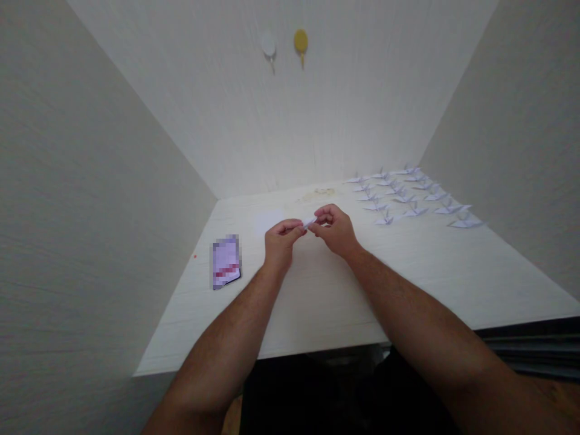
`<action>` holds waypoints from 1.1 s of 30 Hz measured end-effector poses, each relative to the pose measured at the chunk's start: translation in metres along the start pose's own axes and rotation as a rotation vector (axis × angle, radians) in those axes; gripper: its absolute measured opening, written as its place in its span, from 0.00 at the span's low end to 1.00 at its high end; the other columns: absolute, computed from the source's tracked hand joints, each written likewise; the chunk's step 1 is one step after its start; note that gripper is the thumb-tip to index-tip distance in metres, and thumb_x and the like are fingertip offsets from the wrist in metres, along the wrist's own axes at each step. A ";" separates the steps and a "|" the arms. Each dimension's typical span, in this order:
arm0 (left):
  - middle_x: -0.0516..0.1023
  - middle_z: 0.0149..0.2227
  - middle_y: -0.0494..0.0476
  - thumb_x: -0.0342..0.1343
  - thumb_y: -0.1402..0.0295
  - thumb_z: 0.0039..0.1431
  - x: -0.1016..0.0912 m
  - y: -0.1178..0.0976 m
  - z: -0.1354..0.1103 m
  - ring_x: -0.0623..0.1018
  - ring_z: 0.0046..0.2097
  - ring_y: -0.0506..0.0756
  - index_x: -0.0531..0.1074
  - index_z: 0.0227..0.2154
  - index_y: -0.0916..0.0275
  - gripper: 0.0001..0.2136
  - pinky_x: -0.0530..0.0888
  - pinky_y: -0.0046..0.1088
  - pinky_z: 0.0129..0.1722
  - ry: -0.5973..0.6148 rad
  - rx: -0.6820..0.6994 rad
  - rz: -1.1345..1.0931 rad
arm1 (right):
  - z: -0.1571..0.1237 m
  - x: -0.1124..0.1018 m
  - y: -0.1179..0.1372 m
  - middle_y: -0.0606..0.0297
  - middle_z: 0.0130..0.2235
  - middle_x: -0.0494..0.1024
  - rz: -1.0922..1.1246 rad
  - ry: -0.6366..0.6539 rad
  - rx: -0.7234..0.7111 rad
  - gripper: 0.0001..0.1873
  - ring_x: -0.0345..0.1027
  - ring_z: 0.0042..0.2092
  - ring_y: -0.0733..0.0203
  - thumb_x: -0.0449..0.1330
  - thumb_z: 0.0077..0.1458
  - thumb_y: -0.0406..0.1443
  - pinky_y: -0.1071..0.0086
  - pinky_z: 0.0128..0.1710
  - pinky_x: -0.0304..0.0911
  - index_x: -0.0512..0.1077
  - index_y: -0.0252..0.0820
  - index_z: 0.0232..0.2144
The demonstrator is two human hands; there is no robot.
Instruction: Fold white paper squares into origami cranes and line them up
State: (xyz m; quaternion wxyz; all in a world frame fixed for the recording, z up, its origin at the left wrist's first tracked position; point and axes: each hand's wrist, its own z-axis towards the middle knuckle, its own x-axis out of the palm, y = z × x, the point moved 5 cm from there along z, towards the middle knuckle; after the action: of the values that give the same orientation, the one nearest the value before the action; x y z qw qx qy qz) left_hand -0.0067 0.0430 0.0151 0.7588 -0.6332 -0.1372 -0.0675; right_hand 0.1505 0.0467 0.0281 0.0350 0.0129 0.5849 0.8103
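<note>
A small folded piece of white paper is held above the middle of the table between both hands. My left hand pinches its left end between thumb and fingers. On the other end, my right hand is closed with thumb and fingertips on the paper. The fingers cover much of the piece, so its exact shape is hard to make out. Behind my left hand, white paper lies flat on the table.
Several white paper cranes stand in rows at the back right of the white table. A phone with a blurred screen lies at left. Walls enclose three sides; a white hook and a yellow hook hang on the back wall.
</note>
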 end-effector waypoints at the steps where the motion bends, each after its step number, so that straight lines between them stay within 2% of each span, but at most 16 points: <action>1: 0.80 0.34 0.54 0.71 0.68 0.39 0.000 0.000 0.000 0.78 0.33 0.50 0.79 0.28 0.63 0.11 0.75 0.30 0.39 0.005 0.006 0.006 | 0.000 0.000 0.000 0.69 0.29 0.75 -0.002 0.000 0.002 0.19 0.71 0.30 0.64 0.68 0.42 0.40 0.70 0.30 0.65 0.68 0.42 0.36; 7: 0.80 0.32 0.54 0.71 0.67 0.41 0.001 0.002 0.000 0.78 0.34 0.50 0.80 0.28 0.63 0.10 0.77 0.31 0.40 0.022 -0.015 0.001 | 0.001 0.000 -0.001 0.72 0.28 0.74 0.000 -0.001 -0.003 0.19 0.70 0.29 0.65 0.66 0.43 0.38 0.70 0.29 0.65 0.64 0.44 0.37; 10: 0.79 0.31 0.53 0.72 0.65 0.40 0.002 0.002 -0.001 0.78 0.34 0.50 0.79 0.27 0.64 0.11 0.77 0.33 0.42 0.017 -0.040 -0.034 | 0.001 -0.001 -0.001 0.73 0.27 0.73 -0.012 -0.019 -0.011 0.17 0.69 0.28 0.65 0.66 0.43 0.37 0.71 0.29 0.64 0.63 0.45 0.34; 15: 0.79 0.31 0.54 0.73 0.62 0.37 0.004 0.004 -0.001 0.78 0.34 0.50 0.77 0.26 0.65 0.15 0.78 0.34 0.42 0.009 -0.079 -0.059 | 0.000 0.000 0.002 0.70 0.28 0.74 -0.067 0.010 -0.028 0.13 0.69 0.30 0.65 0.65 0.44 0.38 0.71 0.29 0.64 0.65 0.44 0.32; 19: 0.80 0.32 0.54 0.73 0.62 0.39 0.003 0.005 0.000 0.78 0.33 0.50 0.77 0.26 0.65 0.14 0.78 0.32 0.41 0.033 -0.055 -0.046 | 0.000 -0.001 0.005 0.69 0.29 0.74 -0.073 0.021 -0.068 0.11 0.68 0.30 0.65 0.64 0.45 0.38 0.71 0.29 0.64 0.67 0.44 0.32; 23: 0.80 0.32 0.54 0.70 0.62 0.42 0.000 0.003 0.002 0.78 0.32 0.50 0.78 0.28 0.65 0.13 0.77 0.30 0.38 0.056 -0.005 0.057 | 0.000 -0.002 0.008 0.69 0.28 0.73 -0.134 0.057 -0.098 0.08 0.66 0.29 0.66 0.63 0.46 0.38 0.72 0.29 0.61 0.68 0.43 0.28; 27: 0.80 0.30 0.54 0.69 0.60 0.45 -0.002 -0.003 0.003 0.78 0.30 0.50 0.78 0.30 0.64 0.13 0.77 0.29 0.36 0.059 0.028 0.155 | -0.001 -0.001 0.008 0.70 0.25 0.72 -0.188 0.119 -0.086 0.06 0.64 0.28 0.67 0.63 0.46 0.37 0.72 0.28 0.59 0.72 0.42 0.27; 33: 0.80 0.29 0.54 0.70 0.61 0.44 -0.001 -0.005 0.003 0.77 0.27 0.50 0.78 0.31 0.64 0.14 0.74 0.28 0.31 0.099 0.032 0.184 | -0.003 0.003 0.001 0.71 0.21 0.72 -0.039 0.174 0.031 0.08 0.65 0.23 0.67 0.64 0.47 0.40 0.72 0.24 0.60 0.72 0.42 0.28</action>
State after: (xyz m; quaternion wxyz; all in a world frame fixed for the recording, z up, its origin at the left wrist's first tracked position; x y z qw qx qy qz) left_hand -0.0091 0.0449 0.0197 0.7776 -0.6268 -0.0422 -0.0266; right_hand 0.1468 0.0437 0.0284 -0.0002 -0.0684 0.5983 0.7983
